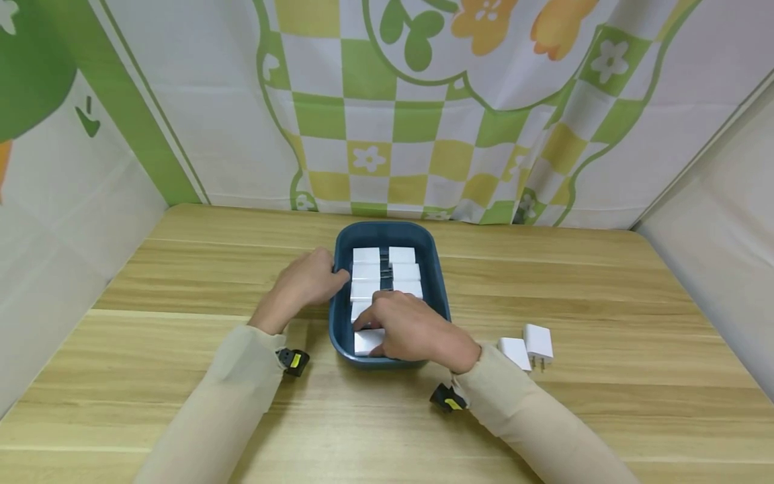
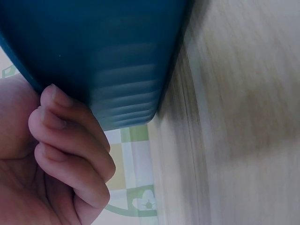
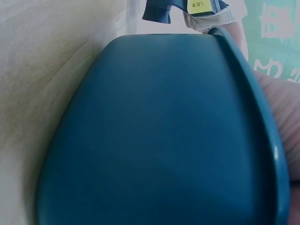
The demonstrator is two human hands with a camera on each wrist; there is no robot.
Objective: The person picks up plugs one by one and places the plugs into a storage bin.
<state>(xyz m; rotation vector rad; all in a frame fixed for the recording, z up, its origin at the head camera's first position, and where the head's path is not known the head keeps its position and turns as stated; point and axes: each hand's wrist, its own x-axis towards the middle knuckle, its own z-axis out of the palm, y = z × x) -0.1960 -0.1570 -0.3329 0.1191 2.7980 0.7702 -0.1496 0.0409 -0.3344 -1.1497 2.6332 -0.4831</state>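
A dark blue plastic bin (image 1: pixel 387 233) holds two columns of white plug chargers (image 1: pixel 402 255), their metal prongs facing the middle. My left hand (image 1: pixel 308 277) grips the bin's left rim, thumb over the edge; in the left wrist view its curled fingers (image 2: pixel 77 140) lie against the outer wall. Reaching over the near right edge, my right hand (image 1: pixel 414 329) pinches a white charger (image 1: pixel 367 342) at the near end of the left column. That hand covers the near part of the right column. In the right wrist view the bin's outer wall (image 3: pixel 154 131) hides most of the hand.
Two more white chargers lie on the wooden table to the right, one (image 1: pixel 514 352) beside the other (image 1: pixel 538 341), whose prongs point toward me. A green, yellow and white patterned curtain (image 1: pixel 387 121) hangs behind the table (image 1: pixel 605 302).
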